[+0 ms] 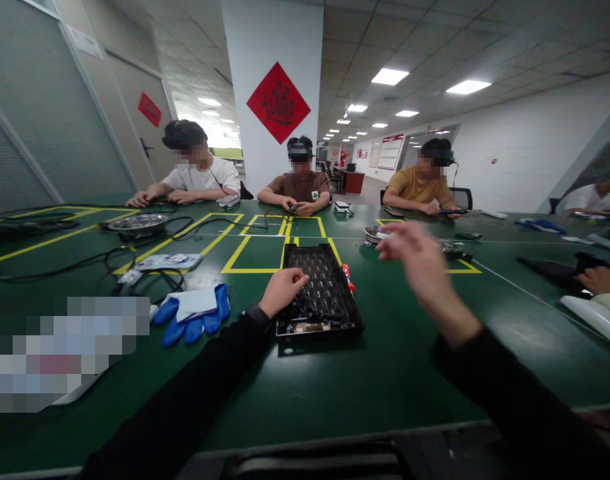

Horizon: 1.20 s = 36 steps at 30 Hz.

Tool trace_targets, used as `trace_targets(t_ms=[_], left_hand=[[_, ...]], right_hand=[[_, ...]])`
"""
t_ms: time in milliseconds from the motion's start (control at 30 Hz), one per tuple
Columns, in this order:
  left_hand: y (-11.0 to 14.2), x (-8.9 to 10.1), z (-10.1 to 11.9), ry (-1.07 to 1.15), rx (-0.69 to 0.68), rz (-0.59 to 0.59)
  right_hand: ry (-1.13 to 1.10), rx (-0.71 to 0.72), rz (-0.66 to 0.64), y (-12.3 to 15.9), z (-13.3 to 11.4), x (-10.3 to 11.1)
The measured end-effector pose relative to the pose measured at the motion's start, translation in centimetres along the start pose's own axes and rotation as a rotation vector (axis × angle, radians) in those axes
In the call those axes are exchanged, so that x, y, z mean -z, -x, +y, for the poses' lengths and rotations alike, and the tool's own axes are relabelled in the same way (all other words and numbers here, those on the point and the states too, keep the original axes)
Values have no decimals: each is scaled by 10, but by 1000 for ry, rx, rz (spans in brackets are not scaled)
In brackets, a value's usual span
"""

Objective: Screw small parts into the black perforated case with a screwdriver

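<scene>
A black rectangular case (315, 287) lies lengthwise before me, its shallow inside showing rows of small shiny spots. My left hand (283, 291) is at its left side, fingers curled together over the edge; anything in them is too small or hidden to make out. Raised in the air to the right of the case is my right hand (417, 260), its fingers bent and smeared by motion. Behind its fingertips stands a round metal dish (371, 233), partly covered by the hand. Small red pieces (349, 279) lie against the case's right side.
Blue-and-white gloves (197, 312) and a flat printed packet (169, 261) lie left, near black cables (129, 250). Another metal dish (137, 225) stands farther back. Co-workers sit across the green table (385, 373); another person's hand (603, 280) is at the right edge.
</scene>
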<state>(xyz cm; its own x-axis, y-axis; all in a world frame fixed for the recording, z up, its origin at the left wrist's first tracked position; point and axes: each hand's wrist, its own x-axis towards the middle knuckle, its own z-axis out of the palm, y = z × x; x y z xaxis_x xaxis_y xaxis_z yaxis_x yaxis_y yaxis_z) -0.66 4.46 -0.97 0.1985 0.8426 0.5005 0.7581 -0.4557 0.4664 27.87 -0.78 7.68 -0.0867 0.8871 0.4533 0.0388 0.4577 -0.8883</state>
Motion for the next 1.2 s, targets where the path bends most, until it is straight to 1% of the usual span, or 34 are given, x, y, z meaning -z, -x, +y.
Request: trace_targets(t_ms=[33,67,133,200,267,333,400,433,467,500,567,600,633,667,733,800,867,900,967,1033,1133,1167,1200], left_hand=[[1,1,0,0,18,34],[2,2,-1,-3,39,73],[4,4,-2,4,86,132],[8,7,-3,55,120,131],[10,9,-4,115,140,118],[12,10,-3,144,152,116],[14,10,-3,147,160,120],[14,10,-2,146,161,118],[14,10,-2,146,162,118],[13,9,-2,146,161,120],[12,8,-3,147,161,124],[11,8,-4,146,163,126],[10,7,-5,143,165,129],[8,7,-6,140,163,131],[5,4,-10,133,146,133],[3,2,-15,126,120,130],[0,-1,-20,121,91,122],[-2,-3,-22,116,80,120],[-5,-3,-23,98,62,117],[-7,-1,-18,57,47,119],[-7,8,6,40,-24,141],[-6,10,17,82,-53,136],[-5,12,27,140,-91,101]], right_hand=[[151,-15,-46,-6,18,-16],[328,-36,-102,-10,36,-27],[628,-76,-207,-15,68,-33],[755,-91,-261,-20,88,-30],[834,-111,-317,-25,95,-28],[905,-157,-344,-30,96,-30],[943,-204,-304,-33,96,-34],[933,-221,-254,-33,97,-36],[886,-236,-182,-34,99,-37],[776,-257,-90,-33,101,-37],[451,-305,95,-33,105,-36],[290,-323,162,-34,105,-34],[163,-334,202,-35,105,-32],[89,-335,216,-35,103,-30],[-29,-311,175,-36,95,-29],[-295,-291,70,-34,85,-34],[-593,-310,-59,-29,76,-45],[-675,-327,-97,-25,73,-52],[-711,-341,-138,-18,69,-65],[-682,-313,-152,-11,68,-76],[-652,-257,-137,-5,67,-82],[-652,-246,-131,-4,66,-83],[-653,-238,-131,-4,66,-83]])
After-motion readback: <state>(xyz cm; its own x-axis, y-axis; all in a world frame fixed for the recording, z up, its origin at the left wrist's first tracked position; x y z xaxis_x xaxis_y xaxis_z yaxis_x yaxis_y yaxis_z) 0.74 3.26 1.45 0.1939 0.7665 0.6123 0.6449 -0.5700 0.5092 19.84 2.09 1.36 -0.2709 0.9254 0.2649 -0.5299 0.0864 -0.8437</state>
